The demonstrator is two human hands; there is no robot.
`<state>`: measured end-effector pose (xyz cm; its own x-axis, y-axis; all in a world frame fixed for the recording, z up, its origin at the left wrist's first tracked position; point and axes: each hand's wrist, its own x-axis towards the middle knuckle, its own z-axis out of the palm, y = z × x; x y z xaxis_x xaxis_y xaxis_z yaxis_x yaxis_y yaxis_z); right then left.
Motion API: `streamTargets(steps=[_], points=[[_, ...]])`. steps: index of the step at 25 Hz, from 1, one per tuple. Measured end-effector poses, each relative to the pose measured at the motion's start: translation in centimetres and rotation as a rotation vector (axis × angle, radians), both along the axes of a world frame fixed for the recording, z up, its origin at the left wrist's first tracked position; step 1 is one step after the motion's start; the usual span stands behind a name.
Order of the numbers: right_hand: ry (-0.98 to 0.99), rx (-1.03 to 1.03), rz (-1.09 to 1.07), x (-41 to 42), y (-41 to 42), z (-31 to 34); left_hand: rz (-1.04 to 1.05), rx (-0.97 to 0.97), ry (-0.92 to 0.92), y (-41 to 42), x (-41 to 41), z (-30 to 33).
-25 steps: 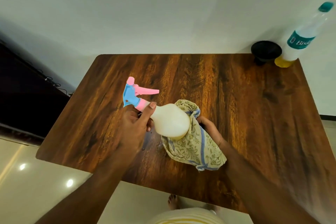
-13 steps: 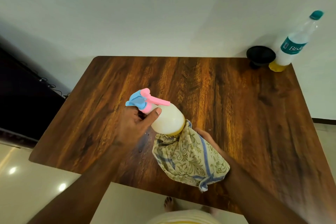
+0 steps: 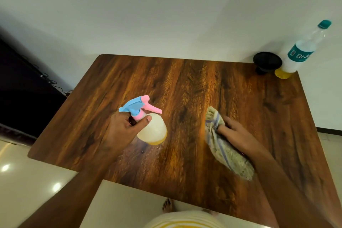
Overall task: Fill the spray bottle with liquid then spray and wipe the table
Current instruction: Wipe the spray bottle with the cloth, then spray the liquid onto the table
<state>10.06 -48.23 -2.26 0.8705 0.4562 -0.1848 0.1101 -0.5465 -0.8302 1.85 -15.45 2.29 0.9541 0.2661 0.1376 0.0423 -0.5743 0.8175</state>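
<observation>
My left hand point(image 3: 123, 129) grips the neck of a white round spray bottle point(image 3: 152, 129) with a pink and blue trigger head, held upright just above the wooden table point(image 3: 185, 83), left of centre. A little yellowish liquid shows at the bottle's bottom. My right hand point(image 3: 235, 133) holds a crumpled green patterned cloth point(image 3: 222, 144) with blue stripes and presses it on the table, right of centre. The cloth looks blurred. Hand and cloth are well apart from the bottle.
A clear plastic bottle point(image 3: 298, 53) with a teal cap and a little yellow liquid stands at the far right corner. A black funnel point(image 3: 267, 61) sits beside it. A dark cabinet point(image 3: 22, 94) is off the table's left edge. My bare foot point(image 3: 167, 205) shows below.
My right hand has swept the cloth from under the spray bottle to the right across the table. My left hand has brought the bottle upright and slightly right.
</observation>
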Motion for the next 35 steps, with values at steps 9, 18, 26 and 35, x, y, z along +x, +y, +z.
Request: streamTargets(steps=[9, 18, 26, 35], points=[[-0.104, -0.631, 0.362, -4.7, 4.3, -7.1, -0.153, -0.070, 0.080, -1.1, 0.4, 3.6], [0.110, 0.356, 0.392, -2.2, 8.7, 12.4, -0.624, -0.089, 0.114, -1.6, 1.8, 10.9], [-0.051, 0.417, 0.129, -4.1, 12.0, 13.0, -0.636, -0.169, -0.059, -0.8, 2.6, 12.9], [-0.291, 0.280, -0.454, -5.5, 13.9, 13.9, -0.154, -1.044, 0.255, -3.5, -2.6, 2.9]])
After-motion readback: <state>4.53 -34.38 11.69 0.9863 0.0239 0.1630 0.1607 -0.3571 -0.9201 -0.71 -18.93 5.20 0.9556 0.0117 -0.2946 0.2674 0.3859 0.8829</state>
